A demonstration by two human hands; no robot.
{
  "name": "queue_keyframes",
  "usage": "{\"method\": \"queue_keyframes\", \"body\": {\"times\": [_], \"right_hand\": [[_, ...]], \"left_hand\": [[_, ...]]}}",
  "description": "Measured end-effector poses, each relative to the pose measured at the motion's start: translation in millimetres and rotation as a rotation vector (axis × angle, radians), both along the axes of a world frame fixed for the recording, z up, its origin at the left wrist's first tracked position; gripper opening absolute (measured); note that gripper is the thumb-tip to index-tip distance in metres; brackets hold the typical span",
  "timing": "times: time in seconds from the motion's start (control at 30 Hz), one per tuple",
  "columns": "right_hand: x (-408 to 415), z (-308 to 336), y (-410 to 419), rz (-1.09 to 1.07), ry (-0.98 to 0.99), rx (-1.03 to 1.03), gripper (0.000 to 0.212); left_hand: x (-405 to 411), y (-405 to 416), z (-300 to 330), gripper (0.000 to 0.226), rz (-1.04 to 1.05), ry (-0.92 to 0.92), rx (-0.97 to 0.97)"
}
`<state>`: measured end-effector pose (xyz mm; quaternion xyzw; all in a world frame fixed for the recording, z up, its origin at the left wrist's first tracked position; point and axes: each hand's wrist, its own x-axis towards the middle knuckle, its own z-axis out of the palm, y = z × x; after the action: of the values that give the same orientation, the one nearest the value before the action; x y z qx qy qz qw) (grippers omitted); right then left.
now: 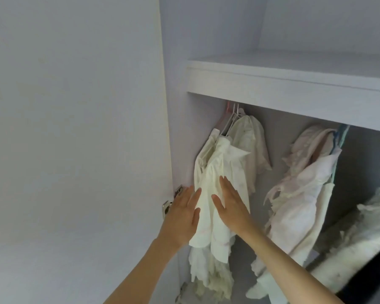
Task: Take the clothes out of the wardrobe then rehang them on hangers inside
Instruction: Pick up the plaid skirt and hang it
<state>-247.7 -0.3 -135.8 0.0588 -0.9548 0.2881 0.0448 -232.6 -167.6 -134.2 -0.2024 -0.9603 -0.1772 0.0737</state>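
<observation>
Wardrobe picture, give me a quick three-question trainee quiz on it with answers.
1. True or false: the left hand grips a hanger.
2. Which garment do both hands touch: A) the cream shirt, B) the pink garment?
3. What sits above the hanging clothes?

Key:
1. False; its fingers lie straight against the shirt.
2. A; the right hand lies flat on it.
3. A shelf.

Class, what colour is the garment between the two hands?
Cream-white garment, plain, clearest in the head view.

Head view faces slightly up, seemingly close, into wardrobe (294, 84).
</observation>
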Motion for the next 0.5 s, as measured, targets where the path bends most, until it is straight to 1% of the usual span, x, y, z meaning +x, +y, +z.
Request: {"method": "queue_keyframes", "body": {"times": [0.07, 0.13, 0.17, 0.2, 0.3, 0.4, 0.43, 0.5], "right_hand": [[27, -16, 1, 0.010, -0.002, 0.115, 0.068], [57, -34, 2, 0.047, -0.007, 0.190, 0.092], [71, -42, 2, 0.084, -0.029, 0.231, 0.101], [86, -52, 1, 0.134, -0.063, 0.271, 0.105], [119, -72, -4, 0.271, -0.153, 0.337, 0.100], [140, -80, -13, 0.400, -0.180, 0.363, 0.107], [146, -81, -17, 0.437, -0.178, 0.361, 0.102], [156, -81, -26, 0.515, -0.145, 0.368, 0.082]], "left_hand": [[27, -1, -25, 0.057, 0.005, 0.008, 0.002], [54, -5, -47, 0.070, 0.042, -0.062, -0.082], [68, -7, -58, 0.069, 0.072, -0.102, -0.125], [83, -12, -64, 0.064, 0.103, -0.127, -0.145], [131, -36, -83, 0.050, 0.179, -0.145, -0.155], [175, -65, -102, 0.050, 0.304, -0.147, -0.172], [191, -72, -100, 0.050, 0.359, -0.140, -0.171], [222, -80, -100, 0.052, 0.478, -0.117, -0.155]]}}
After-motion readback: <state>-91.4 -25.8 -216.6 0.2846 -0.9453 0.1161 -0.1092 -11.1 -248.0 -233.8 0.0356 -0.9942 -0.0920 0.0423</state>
